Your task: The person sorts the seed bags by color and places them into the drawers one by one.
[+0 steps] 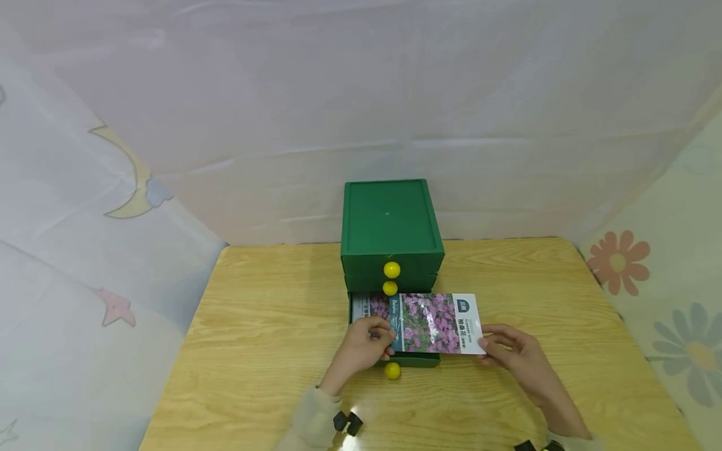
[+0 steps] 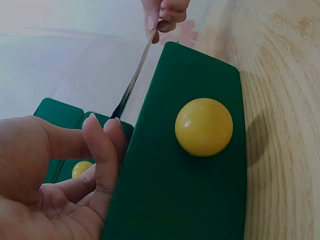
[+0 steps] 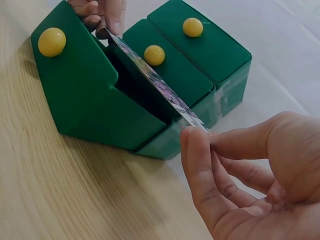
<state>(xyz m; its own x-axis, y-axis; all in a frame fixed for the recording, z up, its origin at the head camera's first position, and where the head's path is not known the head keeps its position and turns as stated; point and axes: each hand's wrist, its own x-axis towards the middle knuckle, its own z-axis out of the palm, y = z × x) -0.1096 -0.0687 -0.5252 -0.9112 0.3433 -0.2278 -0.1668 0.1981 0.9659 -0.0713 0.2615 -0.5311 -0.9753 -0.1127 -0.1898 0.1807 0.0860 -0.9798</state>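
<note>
A flower seed packet [image 1: 431, 322] with a pink-blossom picture spans both hands above the pulled-out bottom drawer [image 1: 417, 361] of a small green chest [image 1: 389, 216]. My left hand [image 1: 363, 344] pinches the packet's dark blue end between thumb and fingers, close over the drawer's left side. At the white end, near the lower corner, the packet is pinched by my right hand [image 1: 516, 357]. Another packet [image 1: 368, 305] with similar flowers lies inside the drawer, partly covered by the held one. In the right wrist view the held packet [image 3: 157, 82] appears almost edge-on.
Round yellow knobs mark the drawers: the top knob [image 1: 392, 270], one just beneath it [image 1: 390, 288], and the pulled-out drawer's knob [image 1: 392, 371]. The two upper drawers are closed. The chest stands on a wooden table [image 1: 271, 326] before a pale cloth backdrop [image 1: 282, 125].
</note>
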